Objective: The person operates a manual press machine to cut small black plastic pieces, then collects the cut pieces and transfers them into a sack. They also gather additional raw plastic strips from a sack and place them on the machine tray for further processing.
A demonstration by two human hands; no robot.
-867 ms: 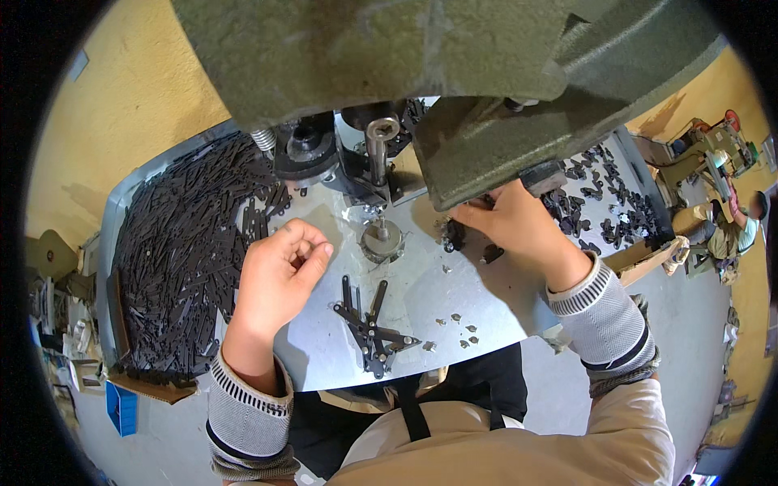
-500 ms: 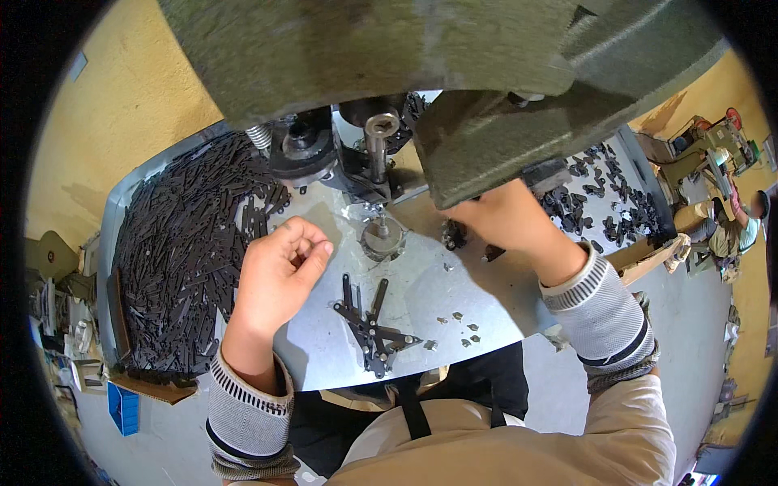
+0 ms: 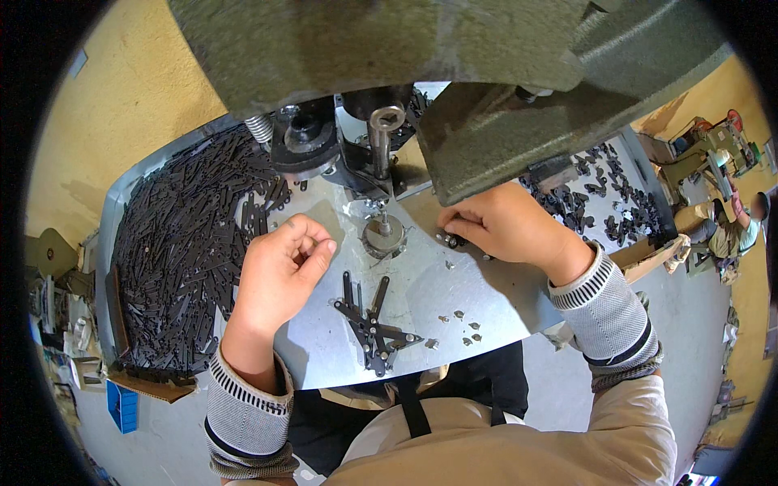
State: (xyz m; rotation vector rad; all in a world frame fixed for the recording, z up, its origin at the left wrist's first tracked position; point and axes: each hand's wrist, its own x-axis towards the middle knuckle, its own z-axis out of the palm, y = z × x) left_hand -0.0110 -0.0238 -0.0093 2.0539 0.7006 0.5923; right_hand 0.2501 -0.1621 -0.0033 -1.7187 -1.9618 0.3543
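Note:
My left hand [image 3: 285, 271] is raised left of the machine's round metal post [image 3: 383, 235], its fingers curled closed and the thumb against them. Whatever it may hold is hidden. Right of the post, my right hand [image 3: 509, 225] is closed in a pinch, fingertips down at a small cluster of dark and shiny metal parts [image 3: 454, 240]. I cannot make out what is between the fingers. Nearer me on the metal table [image 3: 324, 356] lies a crossed pile of black flat strips with round rivets [image 3: 373, 328]. Beside it are several small metal pieces [image 3: 470, 326].
A big green machine head [image 3: 373, 49] overhangs the table. To the left is a large heap of black strips [image 3: 178, 251]; small black parts [image 3: 579, 194] lie at the right. A blue bin [image 3: 122, 407] stands below on the left. Another person [image 3: 741, 231] sits far right.
My right hand has drawn back slightly from under the machine's edge, and its fingertips now show at the small parts. My left hand has hardly moved.

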